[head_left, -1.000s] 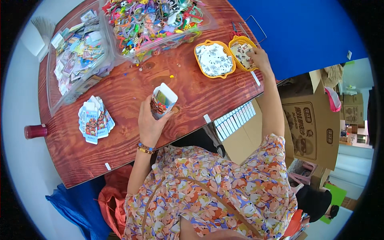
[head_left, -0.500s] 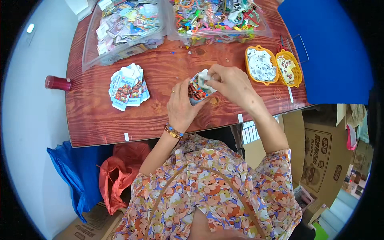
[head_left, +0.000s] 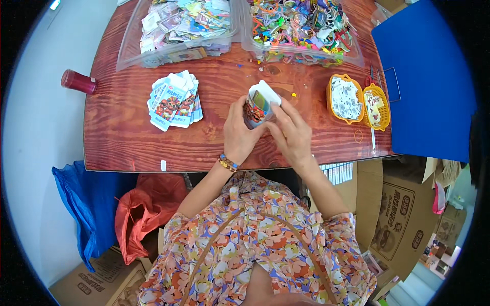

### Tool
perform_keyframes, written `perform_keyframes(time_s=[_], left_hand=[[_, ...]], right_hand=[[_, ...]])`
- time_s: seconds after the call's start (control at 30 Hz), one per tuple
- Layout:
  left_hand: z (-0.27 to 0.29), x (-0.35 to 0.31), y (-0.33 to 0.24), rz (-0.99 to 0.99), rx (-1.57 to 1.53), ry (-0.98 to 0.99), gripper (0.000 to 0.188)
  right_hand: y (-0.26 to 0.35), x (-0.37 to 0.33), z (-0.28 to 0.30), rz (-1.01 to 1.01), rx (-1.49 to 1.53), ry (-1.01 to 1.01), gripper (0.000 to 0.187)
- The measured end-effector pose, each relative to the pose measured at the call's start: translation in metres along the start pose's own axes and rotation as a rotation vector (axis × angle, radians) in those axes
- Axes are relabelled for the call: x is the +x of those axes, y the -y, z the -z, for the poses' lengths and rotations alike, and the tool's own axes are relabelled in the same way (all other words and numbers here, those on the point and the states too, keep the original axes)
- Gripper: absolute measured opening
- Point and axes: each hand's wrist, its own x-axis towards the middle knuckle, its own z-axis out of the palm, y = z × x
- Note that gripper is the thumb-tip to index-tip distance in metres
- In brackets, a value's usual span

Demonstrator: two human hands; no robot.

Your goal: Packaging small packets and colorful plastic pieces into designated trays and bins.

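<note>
In front of my body, over the table, both hands hold a small printed cardboard box (head_left: pixel 256 113). Its white end flap stands open, and something greenish shows in the mouth. My left hand (head_left: pixel 239 131) wraps round the box's left side. On its right, my right hand (head_left: pixel 294 133) grips the edge near the flap, thumb below and fingers at the top. Left of the hands lies a loose pile of flattened boxes (head_left: pixel 176 102), blue and white with cartoon figures.
Clear plastic bins (head_left: pixel 133 62) at the back hold flat packets and colourful trinkets (head_left: pixel 306 33). At right are yellow baskets (head_left: pixel 346 121) of paper slips, scissors (head_left: pixel 369 80) and a blue panel (head_left: pixel 429 81). A red cylinder (head_left: pixel 79 81) lies at the left edge, and a red bag (head_left: pixel 138 219) sits below.
My right hand has come down from the box's mouth to its right side, and the whitish piece it pinched is no longer visible. The flap now shows upright. The whole view has shifted slightly.
</note>
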Motion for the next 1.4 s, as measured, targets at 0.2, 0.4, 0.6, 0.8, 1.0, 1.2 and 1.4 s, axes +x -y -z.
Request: perform_keyframes(time_s=[0.2, 0.4, 0.6, 0.8, 1.0, 1.2, 1.4], left_hand=[[0.002, -0.002, -0.002, -0.066, 0.122, -0.105, 0.073], [0.037, 0.000, 0.008, -0.025, -0.175, 0.201, 0.061], [0.046, -0.007, 0.002, -0.069, -0.363, 0.256, 0.056], [0.061, 0.001, -0.008, -0.115, -0.293, 0.367, 0.055], [0.066, -0.004, -0.009, 0.186, -0.534, 0.464, 0.041], [0.060, -0.021, -0.006, 0.153, -0.530, 0.376, 0.034], [0.061, -0.023, -0.019, 0.147, -0.445, 0.342, 0.033]], right_hand=[[0.005, -0.007, -0.027, -0.263, 0.193, 0.017, 0.039], [-0.020, -0.001, -0.004, -0.581, 0.736, 0.138, 0.026], [-0.018, 0.009, 0.002, -0.375, 0.712, 0.157, 0.024], [-0.023, 0.007, 0.005, -0.485, 1.013, 0.184, 0.018], [-0.021, 0.012, 0.012, -0.399, 0.877, 0.343, 0.016], [-0.013, 0.018, 0.023, -0.255, 0.611, 0.487, 0.017], [-0.005, 0.023, 0.021, -0.356, 0.775, 0.426, 0.011]])
